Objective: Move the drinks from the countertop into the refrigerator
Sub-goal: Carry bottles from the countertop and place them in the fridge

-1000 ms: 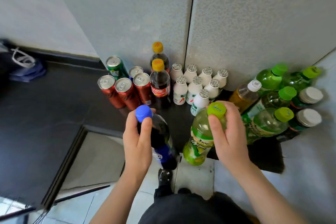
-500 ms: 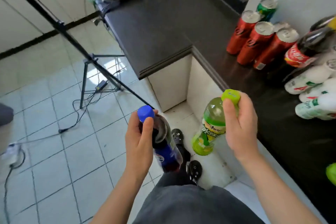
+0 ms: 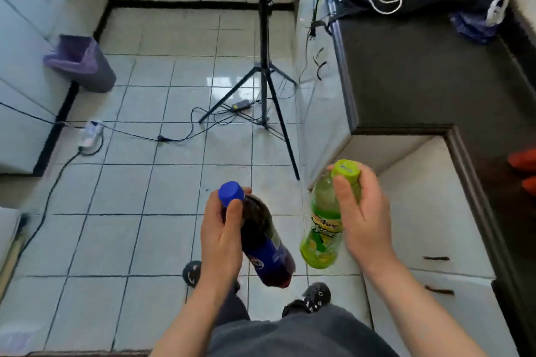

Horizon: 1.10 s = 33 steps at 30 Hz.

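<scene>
Head view: you are looking down over the tiled floor point(image 3: 139, 188).
Left hand point(image 3: 222, 236): your fingers wrap the neck of the dark cola bottle point(image 3: 268, 252) — blue cap up, base tilted toward your right.
Right hand point(image 3: 365, 211): grips the green bottle point(image 3: 322, 235) just under its cap — the bench point(image 3: 420, 72) lies beyond it, to its right.

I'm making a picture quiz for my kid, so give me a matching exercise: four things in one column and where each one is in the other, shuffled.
1. blue-capped bottle
2. green bottle
3. purple bin
4. tripod

A. in the right hand
B. on the floor, far left of the view
C. in the left hand
D. standing mid-floor beside the countertop

Pairs: 1-C, 2-A, 3-B, 4-D.
</scene>
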### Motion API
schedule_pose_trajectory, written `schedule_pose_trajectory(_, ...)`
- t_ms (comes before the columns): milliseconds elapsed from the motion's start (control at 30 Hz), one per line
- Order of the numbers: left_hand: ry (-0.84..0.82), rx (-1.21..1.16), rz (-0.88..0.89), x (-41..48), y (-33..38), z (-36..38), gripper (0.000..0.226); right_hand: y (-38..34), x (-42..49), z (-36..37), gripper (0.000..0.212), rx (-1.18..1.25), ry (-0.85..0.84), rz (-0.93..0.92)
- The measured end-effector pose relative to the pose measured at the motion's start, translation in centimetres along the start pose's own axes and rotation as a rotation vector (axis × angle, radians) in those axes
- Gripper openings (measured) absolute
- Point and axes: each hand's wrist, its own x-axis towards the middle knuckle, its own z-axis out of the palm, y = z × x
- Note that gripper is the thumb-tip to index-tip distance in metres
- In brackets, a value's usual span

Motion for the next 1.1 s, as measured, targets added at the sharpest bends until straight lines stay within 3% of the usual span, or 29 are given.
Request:
schedule_pose_trajectory(300, 0.252, -0.029, 0.030, 7.7, -0.1, -20.7, 0.039, -8.4, 2.1, 20.8, 0.038, -0.017, -0.316, -0.132)
schedule_pose_trajectory(467, 0.436, 0.059, 0.051, 10.5, -0.5, -30.9, 0.032, -13.1, 3.0, 32.2, 0.033, 0.044, -0.442, -0.200)
schedule_pose_trajectory(667, 0.645, 0.003, -0.003, 12.2, -2.4, -38.8, 0.044, -16.7, 4.2, 41.9, 0.034, 0.049, -0.588, -0.264)
schedule_pose_trajectory(867, 0.794, -0.141, -0.102, 15.7, -4.5, -44.8, 0.021, -19.2, 6.3, 52.8, 0.024, 0.016, -0.755, -0.329)
schedule_pose_trajectory(1000, 0.892, -0.203, -0.059, 20.6, -3.8, -51.0, 0.037, -22.5, 8.4, 62.6, 0.024, 0.035, -0.876, -0.385)
schedule_pose_trajectory(1100, 0.957, -0.188, -0.058, 24.4, -2.7, -56.4, 0.036, -25.9, 9.5, 69.9, 0.025, 0.061, -0.995, -0.422)
